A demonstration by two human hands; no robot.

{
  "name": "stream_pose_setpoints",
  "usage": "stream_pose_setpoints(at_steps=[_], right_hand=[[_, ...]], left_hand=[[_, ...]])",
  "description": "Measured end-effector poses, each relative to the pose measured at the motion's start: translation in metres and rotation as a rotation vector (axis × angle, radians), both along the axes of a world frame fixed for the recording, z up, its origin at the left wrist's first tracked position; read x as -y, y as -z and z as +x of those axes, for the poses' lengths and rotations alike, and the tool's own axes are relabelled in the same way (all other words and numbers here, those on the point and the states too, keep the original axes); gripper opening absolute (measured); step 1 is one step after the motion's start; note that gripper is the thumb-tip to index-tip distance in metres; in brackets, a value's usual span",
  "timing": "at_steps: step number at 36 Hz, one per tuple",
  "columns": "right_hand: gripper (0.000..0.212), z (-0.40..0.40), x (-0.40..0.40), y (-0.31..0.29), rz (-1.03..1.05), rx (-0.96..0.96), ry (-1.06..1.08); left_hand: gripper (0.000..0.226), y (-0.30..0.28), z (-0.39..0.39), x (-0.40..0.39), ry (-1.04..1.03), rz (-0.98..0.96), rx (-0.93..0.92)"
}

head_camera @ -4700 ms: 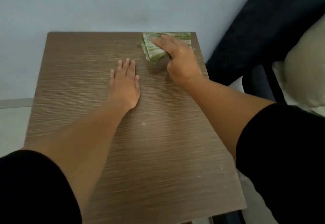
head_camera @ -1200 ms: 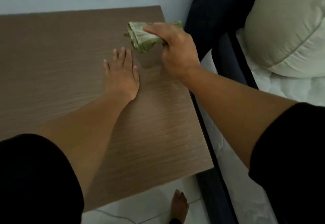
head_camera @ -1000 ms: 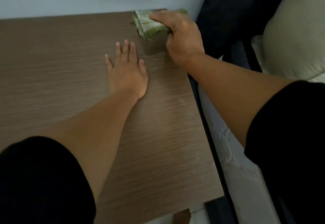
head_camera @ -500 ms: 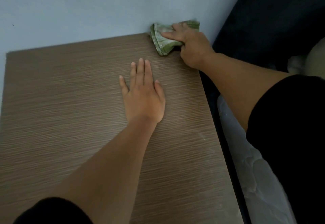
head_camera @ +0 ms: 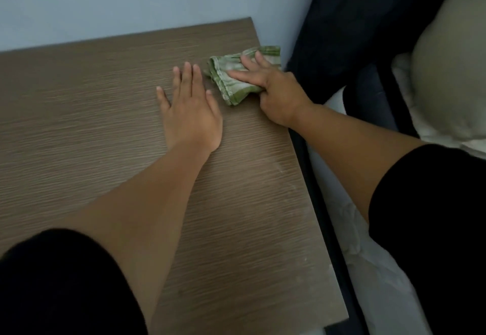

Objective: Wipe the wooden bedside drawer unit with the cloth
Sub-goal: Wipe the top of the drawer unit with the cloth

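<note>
The brown wood-grain top of the bedside drawer unit [head_camera: 79, 129] fills most of the view. A folded green cloth [head_camera: 231, 74] lies on it at the right edge, a short way from the back corner. My right hand [head_camera: 273, 90] presses down on the cloth with the fingers spread over it and the thumb hooked at its near side. My left hand [head_camera: 190, 111] lies flat on the top, palm down, fingers together, just left of the cloth and holding nothing. Pale dusty marks show near the right front edge.
A light blue wall [head_camera: 131, 0] runs along the back of the unit. To the right is a dark headboard [head_camera: 355, 19], a cream pillow [head_camera: 452, 66] and a white mattress [head_camera: 368, 269] close beside the unit's right edge.
My right hand has drawn the cloth back from the far right corner toward me along the right edge. My left hand stays flat in the same place.
</note>
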State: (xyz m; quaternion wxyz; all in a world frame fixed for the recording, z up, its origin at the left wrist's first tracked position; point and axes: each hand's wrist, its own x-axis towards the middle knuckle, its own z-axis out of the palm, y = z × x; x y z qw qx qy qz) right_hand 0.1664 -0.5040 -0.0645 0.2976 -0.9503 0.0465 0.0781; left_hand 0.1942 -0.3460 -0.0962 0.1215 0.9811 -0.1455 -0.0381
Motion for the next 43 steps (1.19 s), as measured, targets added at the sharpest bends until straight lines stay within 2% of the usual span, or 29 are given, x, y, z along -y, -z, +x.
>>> stream_pose_setpoints(at_steps=[10,24,43], right_hand=[[0.077,-0.101,-0.018,0.0,0.038,0.0,-0.011],[0.077,-0.214,-0.045,-0.007,0.074,-0.056,-0.004],[0.08,-0.322,-0.077,-0.007,0.116,-0.057,0.129]], left_hand=[[0.052,-0.005,-0.021,-0.009,0.096,-0.041,0.015],[0.053,-0.006,-0.114,-0.033,0.161,0.006,-0.031],[0.057,-0.019,-0.184,-0.06,0.267,0.019,-0.187]])
